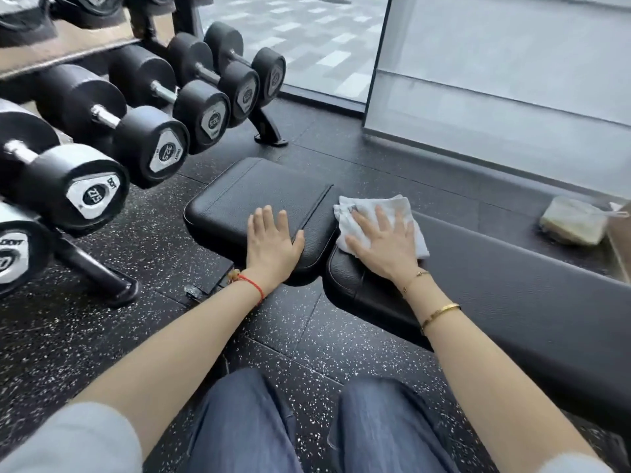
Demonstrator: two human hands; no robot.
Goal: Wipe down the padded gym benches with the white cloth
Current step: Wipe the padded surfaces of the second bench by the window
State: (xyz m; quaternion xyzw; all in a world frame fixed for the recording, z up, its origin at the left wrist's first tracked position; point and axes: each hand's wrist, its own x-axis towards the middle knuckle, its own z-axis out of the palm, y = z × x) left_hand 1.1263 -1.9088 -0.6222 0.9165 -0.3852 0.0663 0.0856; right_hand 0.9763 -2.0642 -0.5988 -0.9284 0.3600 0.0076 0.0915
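Head view: we look down past our knees at a black padded bench on speckled rubber floor (102,336).
Back pad (512,302): the longer worktop, its long axis running from centre out to the near right; most of it lies right of our cloth hand.
Seat pad (246,196): the shorter worktop, left of the gap, with its far end toward the dumbbells.
Dumbbell rack (102,131): far left, well apart from both pads, not in the wiping path.
Window glass (495,80): far right, behind the bench.
White cloth (372,208): bunched flat on the left end of the back pad, just beside the gap between pads.
Right hand (382,240): fingers spread straight, palm pressing the cloth down; nothing is gripped.
Left hand (273,237): flat and open on the near right part of the seat pad, bracing.
Next move, we judge: sweep right along the back pad's length; the right hand is nearer.
Pale bundle (573,221): far right beyond the pad; we cannot tell what it is.
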